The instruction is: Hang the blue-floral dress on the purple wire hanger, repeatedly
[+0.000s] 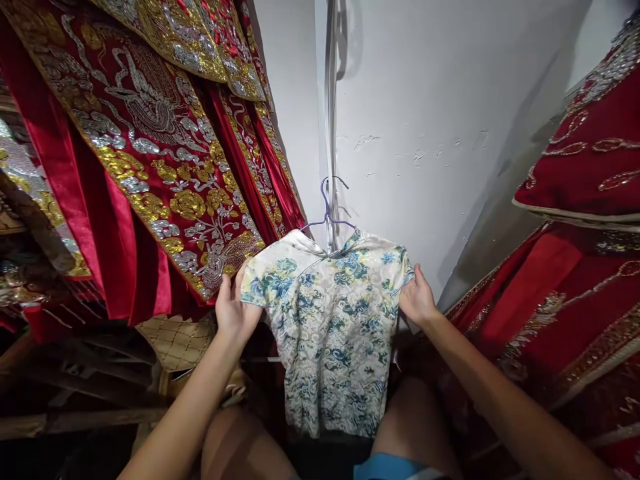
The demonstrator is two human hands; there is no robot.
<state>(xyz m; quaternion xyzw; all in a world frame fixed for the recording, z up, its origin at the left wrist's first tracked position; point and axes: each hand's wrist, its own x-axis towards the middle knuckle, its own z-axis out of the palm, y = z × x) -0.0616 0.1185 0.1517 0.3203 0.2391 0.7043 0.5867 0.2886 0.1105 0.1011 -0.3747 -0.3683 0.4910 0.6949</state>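
wooden rails (90, 421) lie low, outward of and below the left fingers. a red dress (190, 200) thick with gold and silver sequins hangs above those fingers, its lower corner just beside the thumb – if the sleeve swings that way, the rough sequins could snag the smooth cloth. a gold quilted thing (175, 340) sits below and outward of the same fingers. the left hand (236, 313) is at one sleeve, thumb standing up at the outer side, the other fingers mostly behind the cloth; whether they pinch it, i cannot tell.

the flowered shirt (333, 327) hangs between the two sets of fingers, front showing, hem down between the bare legs (245, 440). the purple hanger (327, 210) rises from its collar, above and between the fingers, against a white wall (425, 100). what the hook rests on is unclear – a hard downward tug on the sleeves could unseat it, and an uneven pull could slide one shoulder off.

the right hand (416, 300) is at the other sleeve, fingers partly hidden behind it, grip also unclear. outward of them hang red clothes (530, 287), apart from the shirt.
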